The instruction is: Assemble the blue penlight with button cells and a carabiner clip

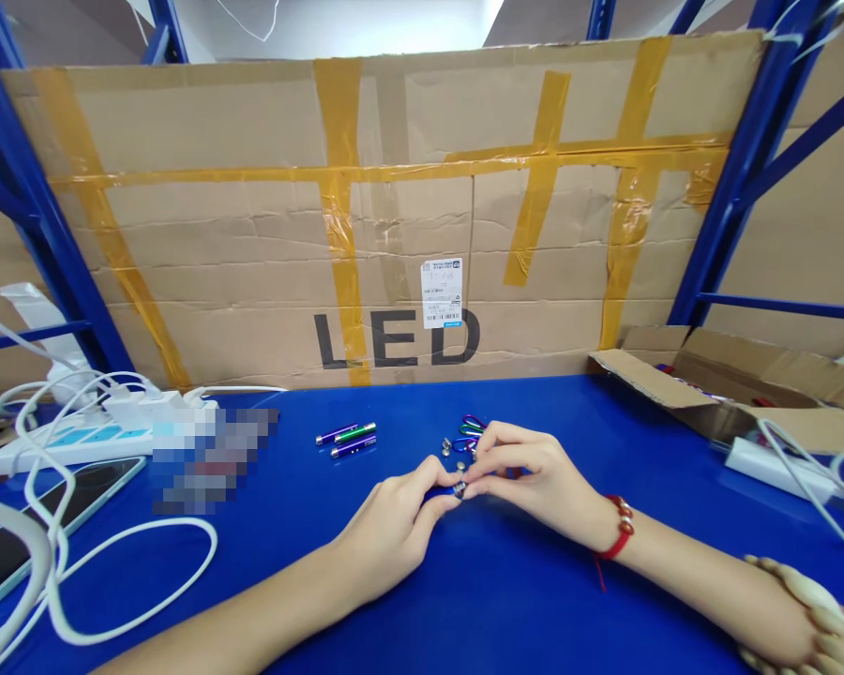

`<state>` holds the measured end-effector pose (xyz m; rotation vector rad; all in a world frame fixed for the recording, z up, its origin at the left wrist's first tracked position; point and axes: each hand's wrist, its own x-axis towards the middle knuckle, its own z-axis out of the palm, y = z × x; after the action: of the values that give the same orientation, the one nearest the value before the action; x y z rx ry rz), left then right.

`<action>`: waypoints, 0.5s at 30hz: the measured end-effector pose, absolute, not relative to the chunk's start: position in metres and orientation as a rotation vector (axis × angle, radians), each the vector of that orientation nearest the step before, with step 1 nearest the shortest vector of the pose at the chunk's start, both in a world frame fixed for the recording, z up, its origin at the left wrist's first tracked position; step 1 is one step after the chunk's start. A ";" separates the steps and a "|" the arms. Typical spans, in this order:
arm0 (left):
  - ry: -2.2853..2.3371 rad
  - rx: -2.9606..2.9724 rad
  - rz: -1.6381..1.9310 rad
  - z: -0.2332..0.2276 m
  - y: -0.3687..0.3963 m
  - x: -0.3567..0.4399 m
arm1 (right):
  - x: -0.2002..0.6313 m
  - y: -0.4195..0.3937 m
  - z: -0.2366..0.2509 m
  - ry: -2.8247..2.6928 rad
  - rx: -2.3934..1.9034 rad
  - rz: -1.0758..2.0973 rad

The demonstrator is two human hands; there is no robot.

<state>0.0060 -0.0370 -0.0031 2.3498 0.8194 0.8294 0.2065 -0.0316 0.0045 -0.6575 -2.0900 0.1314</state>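
My left hand [398, 520] pinches a small blue piece with a shiny silver end [459, 489] between thumb and fingers. Most of that piece is hidden by the fingertips, so its kind is unclear. From the other side, the fingertips of my right hand [527, 473] are closed at the silver end. Just behind the fingertips lie small silver metal parts [446, 447]. Coloured carabiner clips [473, 427], purple, green and blue, lie beside them, partly covered by my right hand. Further left, three slim metallic penlights [354, 439], two purple and one green, lie close together.
A power strip [77, 441] with tangled white cables and a phone [56, 525] occupy the left side. An open cardboard box [717, 375] and a white adapter [780, 469] are at right. A large taped cardboard sheet [253, 262] stands behind the blue tabletop [464, 600].
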 end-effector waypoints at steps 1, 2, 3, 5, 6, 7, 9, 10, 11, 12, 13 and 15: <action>0.827 2.345 0.832 -0.003 -0.037 0.006 | 0.206 -0.032 0.005 -2.083 -0.668 0.152; 0.837 2.339 0.833 -0.002 -0.038 0.006 | 0.206 -0.032 0.005 -2.077 -0.681 0.176; 0.845 2.334 0.832 -0.002 -0.038 0.006 | 0.206 -0.032 0.005 -2.072 -0.694 0.199; 0.850 2.321 0.834 -0.002 -0.038 0.006 | 0.205 -0.034 0.006 -2.063 -0.713 0.248; 0.845 2.316 0.836 -0.003 -0.037 0.006 | 0.204 -0.034 0.007 -2.056 -0.722 0.275; 0.834 2.314 0.838 -0.003 -0.037 0.006 | 0.203 -0.035 0.007 -2.048 -0.732 0.305; 0.814 2.320 0.835 -0.004 -0.036 0.005 | 0.202 -0.037 0.009 -2.032 -0.763 0.378; 0.815 2.332 0.830 -0.005 -0.035 0.005 | 0.201 -0.037 0.009 -2.027 -0.785 0.417; 0.827 2.354 0.821 -0.005 -0.035 0.005 | 0.201 -0.037 0.010 -2.024 -0.810 0.456; 0.846 2.386 0.808 -0.006 -0.034 0.005 | 0.201 -0.037 0.010 -2.021 -0.835 0.493; 0.864 2.424 0.792 -0.006 -0.033 0.006 | 0.201 -0.036 0.011 -2.016 -0.859 0.531; 0.870 2.502 0.755 -0.006 -0.033 0.006 | 0.202 -0.034 0.010 -2.000 -0.907 0.615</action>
<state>0.0057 -0.0327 -0.0060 2.5024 0.8700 0.7548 0.2016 -0.0342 0.0105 -0.9070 -1.9995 0.6150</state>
